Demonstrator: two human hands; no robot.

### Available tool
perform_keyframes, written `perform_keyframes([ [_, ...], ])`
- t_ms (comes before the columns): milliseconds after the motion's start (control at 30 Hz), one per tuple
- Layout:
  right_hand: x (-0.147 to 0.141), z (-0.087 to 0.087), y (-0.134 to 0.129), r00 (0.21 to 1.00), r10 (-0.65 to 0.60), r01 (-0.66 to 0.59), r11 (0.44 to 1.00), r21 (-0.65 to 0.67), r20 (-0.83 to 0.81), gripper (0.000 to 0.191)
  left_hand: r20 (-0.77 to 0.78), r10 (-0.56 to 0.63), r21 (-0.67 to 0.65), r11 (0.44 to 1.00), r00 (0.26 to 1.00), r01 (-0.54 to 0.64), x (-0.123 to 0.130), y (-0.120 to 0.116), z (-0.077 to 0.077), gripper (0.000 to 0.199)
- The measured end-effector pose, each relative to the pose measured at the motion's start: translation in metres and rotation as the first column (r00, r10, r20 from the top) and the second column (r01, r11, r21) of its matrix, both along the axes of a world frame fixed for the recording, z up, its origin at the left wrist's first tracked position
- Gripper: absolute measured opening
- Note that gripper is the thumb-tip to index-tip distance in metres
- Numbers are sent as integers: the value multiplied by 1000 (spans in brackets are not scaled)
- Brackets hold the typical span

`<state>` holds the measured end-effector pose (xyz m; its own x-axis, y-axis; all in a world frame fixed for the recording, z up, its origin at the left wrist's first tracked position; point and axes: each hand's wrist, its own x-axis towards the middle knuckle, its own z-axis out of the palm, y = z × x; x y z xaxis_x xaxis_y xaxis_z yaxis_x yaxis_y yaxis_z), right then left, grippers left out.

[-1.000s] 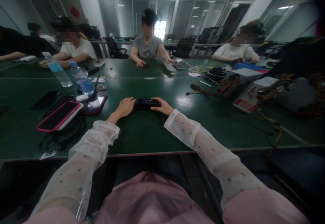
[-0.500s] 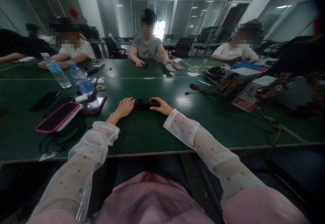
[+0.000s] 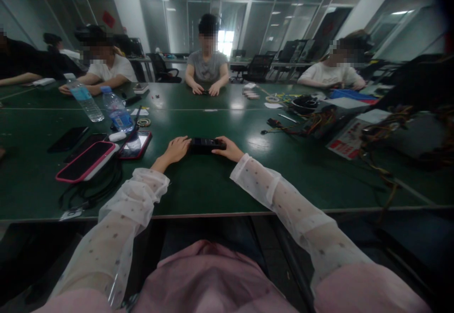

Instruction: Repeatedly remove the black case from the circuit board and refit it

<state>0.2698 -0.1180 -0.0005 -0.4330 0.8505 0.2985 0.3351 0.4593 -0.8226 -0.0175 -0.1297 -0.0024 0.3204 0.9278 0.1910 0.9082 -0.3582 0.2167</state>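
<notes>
A small black box-like device (image 3: 205, 145) lies on the green table (image 3: 198, 185), between my two hands. My left hand (image 3: 177, 149) rests at its left end, fingers together against the edge. On the other side, my right hand (image 3: 227, 149) grips the right end, with the thumb along the near side and fingers over the far side. The device's upper face looks dark, with faint marks too small to read.
To the left are phones (image 3: 87, 161), cables (image 3: 95, 192) and two water bottles (image 3: 118, 109). Wire bundles (image 3: 319, 119) and a metal box with a label (image 3: 345, 138) stand at the right. Several people sit across, one (image 3: 207, 67) directly opposite.
The view has shifted slightly, so things appear a little further right. The person opposite has brought both hands together at a small dark object. My hands keep their places on the device.
</notes>
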Motion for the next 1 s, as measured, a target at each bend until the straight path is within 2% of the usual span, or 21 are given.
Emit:
perform_keyframes([
  [233,0,2,0,1000,9,-10,999,-34,-23,61,-3,5,31,1000,1000,-5,1,0,-2,47],
  [533,-3,5,-1,988,-3,-8,997,-72,-156,61,-17,-2,50,999,1000,2,3,-3,2,47],
  [767,-2,15,-2,971,-41,30,998,-49,-234,63,-7,1,38,999,1000,-1,2,-2,2,47],
  [867,1,19,2,949,-109,107,994,-22,-295,65,0,-5,23,1000,1000,5,3,-3,4,47],
  [1000,11,15,16,887,-300,325,946,13,-351,64,2,-8,19,1000,1000,8,3,-4,6,47],
])
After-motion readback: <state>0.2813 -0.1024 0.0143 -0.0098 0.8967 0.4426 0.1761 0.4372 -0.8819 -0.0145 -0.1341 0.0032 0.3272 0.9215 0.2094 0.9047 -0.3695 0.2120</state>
